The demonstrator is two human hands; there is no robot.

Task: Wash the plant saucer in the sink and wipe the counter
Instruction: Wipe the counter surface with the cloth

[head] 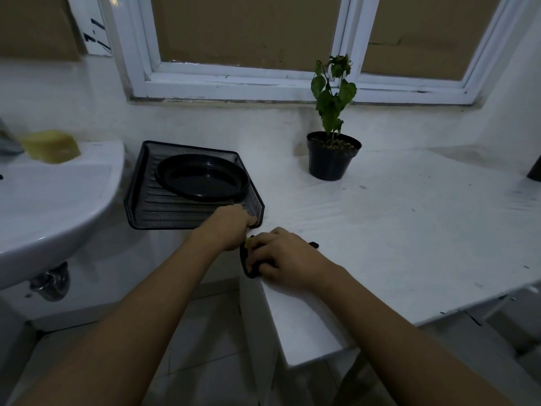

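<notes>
Head view. The black round saucer (pixel 202 177) lay flat in the far part of a black mesh tray (pixel 146 186), apart from the sink (pixel 58 194). The tray sat at the left end of the white counter (pixel 409 230), just beside the sink's right rim.

Left hand (pixel 231 227): at the tray's near right corner, fingers curled over the corner edge and gripping it. The fingertips were hidden behind the knuckles.

Right hand (pixel 281 256): just right of the left hand, at the counter's near left corner. Its fingers were bent and bunched down on a dark cloth (pixel 248 268), holding it against the counter top. A small yellow patch showed at the cloth's far edge, and a dark end stuck out to the right of the knuckles. Most of the cloth was covered by the hand.

Other items noted: a yellow sponge (pixel 51 146) sat on the far rim of the sink. A potted plant (pixel 332 155) in a black pot stood upright on the far side of the counter, well right of the tray, below the white window frame (pixel 248 83). The light was dim.
</notes>
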